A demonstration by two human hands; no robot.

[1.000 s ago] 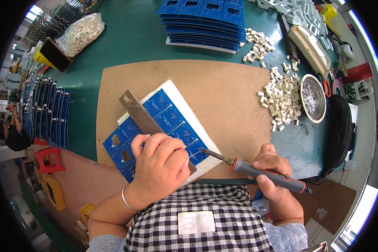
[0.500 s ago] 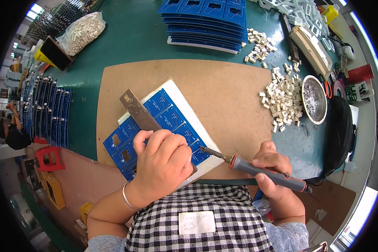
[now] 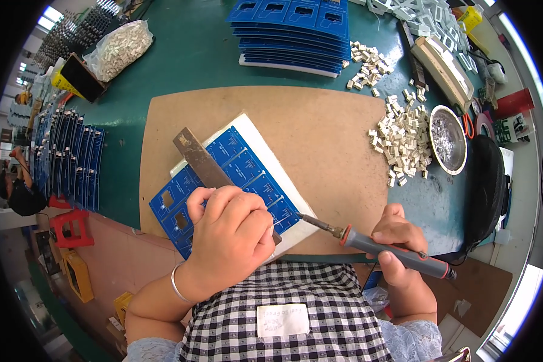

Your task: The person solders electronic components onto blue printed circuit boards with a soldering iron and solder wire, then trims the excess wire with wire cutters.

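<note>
A blue circuit board [image 3: 242, 169] lies slanted on a white foam-like pad [image 3: 286, 184] in front of me. Across the board runs a worn, dark brown flat bar [image 3: 200, 158]. My left hand [image 3: 229, 232] is closed over the bar's near end, pressing it against the board; its fingertips are partly hidden. In my right hand [image 3: 398, 238] is a grey soldering iron with orange-red trim [image 3: 368, 242], held between thumb and fingers. Its metal tip points left and reaches the board's right corner; whether it touches cannot be told.
Beneath the pad lies a brown work sheet [image 3: 325, 133]. Farther off rises a stack of blue boards [image 3: 289, 42]. Loose cream connectors [image 3: 404, 139] and a metal bowl [image 3: 460, 154] sit at right. Boards stand on edge [image 3: 72, 160] at left, near a bag of pale parts [image 3: 123, 51].
My right hand and the soldering iron have shifted slightly right, the tip sliding toward the board's corner. My left hand and the bar are almost unmoved.
</note>
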